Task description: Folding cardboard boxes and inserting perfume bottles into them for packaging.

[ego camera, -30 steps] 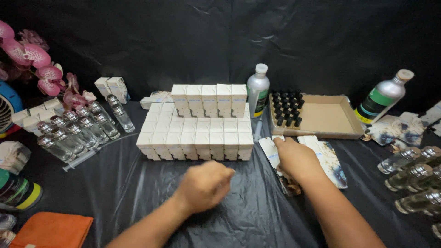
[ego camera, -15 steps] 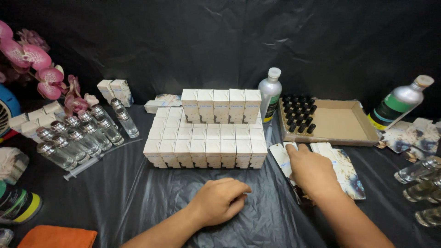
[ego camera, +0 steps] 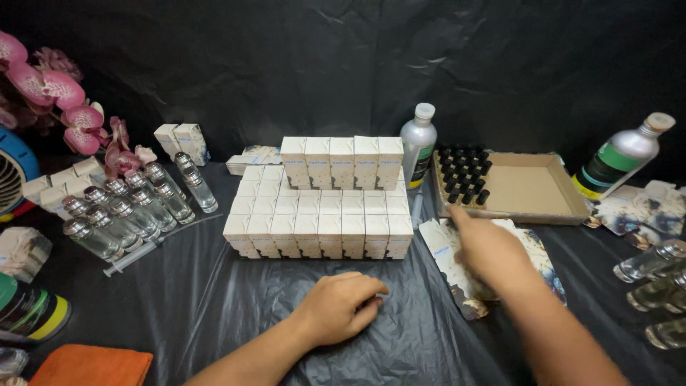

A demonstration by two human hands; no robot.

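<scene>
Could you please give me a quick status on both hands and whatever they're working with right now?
Left hand loosely curled, resting on black sheet, holding nothing. Right hand reaching over flat printed cartons, finger out. Stacked white boxes just beyond.

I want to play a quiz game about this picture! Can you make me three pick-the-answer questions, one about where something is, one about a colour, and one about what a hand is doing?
1. Where are the small black caps?
A. in the cardboard tray
B. on the orange cloth
C. on top of the white boxes

2. What colour are the flowers?
A. yellow
B. pink
C. blue

3. What is the left hand doing?
A. holding a bottle
B. lifting a box
C. resting curled on the black sheet

Answers: 1 A, they stand at the left end of the cardboard tray. 2 B, the petals are pink. 3 C, it lies on the black sheet holding nothing.
</scene>
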